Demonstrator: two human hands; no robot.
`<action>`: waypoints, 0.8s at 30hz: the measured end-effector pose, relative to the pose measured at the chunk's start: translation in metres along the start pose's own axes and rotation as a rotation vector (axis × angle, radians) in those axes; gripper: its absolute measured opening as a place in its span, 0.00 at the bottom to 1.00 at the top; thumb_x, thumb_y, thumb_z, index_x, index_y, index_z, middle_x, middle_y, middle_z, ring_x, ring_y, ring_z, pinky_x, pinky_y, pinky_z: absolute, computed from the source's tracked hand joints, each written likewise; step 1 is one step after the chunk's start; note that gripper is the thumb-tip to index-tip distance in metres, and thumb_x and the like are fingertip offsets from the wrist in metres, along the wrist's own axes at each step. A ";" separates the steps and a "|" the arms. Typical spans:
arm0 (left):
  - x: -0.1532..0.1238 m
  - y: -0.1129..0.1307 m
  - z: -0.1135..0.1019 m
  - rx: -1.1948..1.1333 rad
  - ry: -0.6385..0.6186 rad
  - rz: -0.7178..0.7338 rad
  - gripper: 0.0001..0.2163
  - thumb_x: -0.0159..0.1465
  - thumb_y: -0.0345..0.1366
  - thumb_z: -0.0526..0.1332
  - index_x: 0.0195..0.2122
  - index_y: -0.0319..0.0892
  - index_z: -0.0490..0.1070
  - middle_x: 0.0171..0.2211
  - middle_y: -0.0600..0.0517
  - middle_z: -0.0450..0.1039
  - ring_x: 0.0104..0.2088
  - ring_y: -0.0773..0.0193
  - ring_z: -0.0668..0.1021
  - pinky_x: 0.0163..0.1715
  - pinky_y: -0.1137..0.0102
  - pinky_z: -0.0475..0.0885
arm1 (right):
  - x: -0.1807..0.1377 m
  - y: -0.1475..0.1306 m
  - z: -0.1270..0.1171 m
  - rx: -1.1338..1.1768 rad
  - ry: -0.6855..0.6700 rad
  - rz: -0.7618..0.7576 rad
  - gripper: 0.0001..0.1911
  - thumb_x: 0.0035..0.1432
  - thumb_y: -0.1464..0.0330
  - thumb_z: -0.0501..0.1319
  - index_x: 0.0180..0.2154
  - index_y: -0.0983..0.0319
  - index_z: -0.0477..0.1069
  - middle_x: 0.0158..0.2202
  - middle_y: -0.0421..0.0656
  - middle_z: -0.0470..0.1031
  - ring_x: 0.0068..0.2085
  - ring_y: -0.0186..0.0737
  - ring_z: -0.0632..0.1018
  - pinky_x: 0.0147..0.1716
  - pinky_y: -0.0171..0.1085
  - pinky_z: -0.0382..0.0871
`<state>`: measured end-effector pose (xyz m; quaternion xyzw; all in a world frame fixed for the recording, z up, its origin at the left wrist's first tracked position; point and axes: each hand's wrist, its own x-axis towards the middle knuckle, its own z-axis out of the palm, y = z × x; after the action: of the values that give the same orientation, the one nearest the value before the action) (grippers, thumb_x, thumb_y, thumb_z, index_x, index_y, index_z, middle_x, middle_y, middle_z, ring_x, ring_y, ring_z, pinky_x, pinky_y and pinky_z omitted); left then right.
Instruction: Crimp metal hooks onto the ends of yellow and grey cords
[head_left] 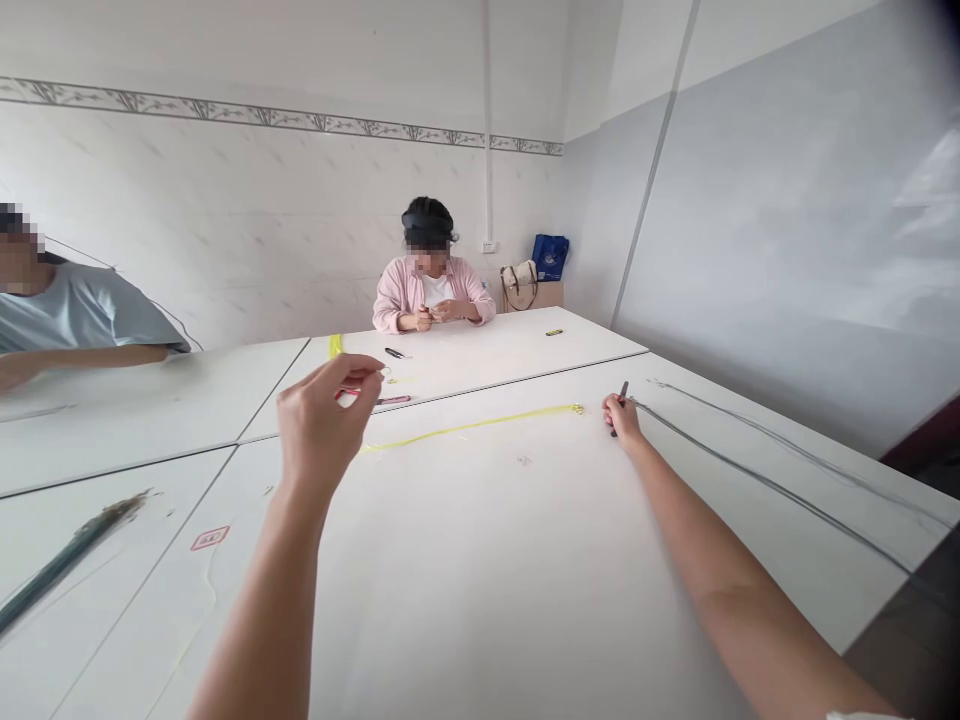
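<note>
My left hand [328, 415] is raised over the table with thumb and forefinger pinched together. A tiny thin, curved thing shows at its fingertips, too small to name. My right hand [622, 416] is closed around a slim dark tool [624, 389] whose ends stick out above and below the fist; its kind cannot be made out. Between the hands, a thin yellow strand [472, 427] lies across the white table, with small loops at its right end near my right hand. A red-handled tool [395, 400] lies behind my left hand, partly hidden by it.
Grey cables [757, 470] run along the right side. A dark green bundle [67, 565] and a red-edged label [210, 538] lie at left. Farther back are a yellow bundle [335, 345], a black tool [394, 353] and a yellow-black object [553, 332]. Two people sit at the tables.
</note>
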<state>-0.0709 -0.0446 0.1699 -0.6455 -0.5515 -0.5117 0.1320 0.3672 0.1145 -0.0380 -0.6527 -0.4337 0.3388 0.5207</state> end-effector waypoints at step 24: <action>-0.031 0.046 0.032 -0.373 -0.447 0.057 0.03 0.65 0.33 0.60 0.39 0.46 0.69 0.35 0.56 0.79 0.38 0.65 0.82 0.40 0.70 0.73 | -0.202 -0.133 0.082 0.345 -0.597 -0.474 0.11 0.65 0.57 0.59 0.40 0.58 0.71 0.25 0.36 0.62 0.29 0.35 0.64 0.29 0.36 0.59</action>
<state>-0.0114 -0.0551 0.1484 -0.7705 -0.4450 -0.4455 -0.0993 0.1859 -0.0291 0.0705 -0.3110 -0.6407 0.4518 0.5373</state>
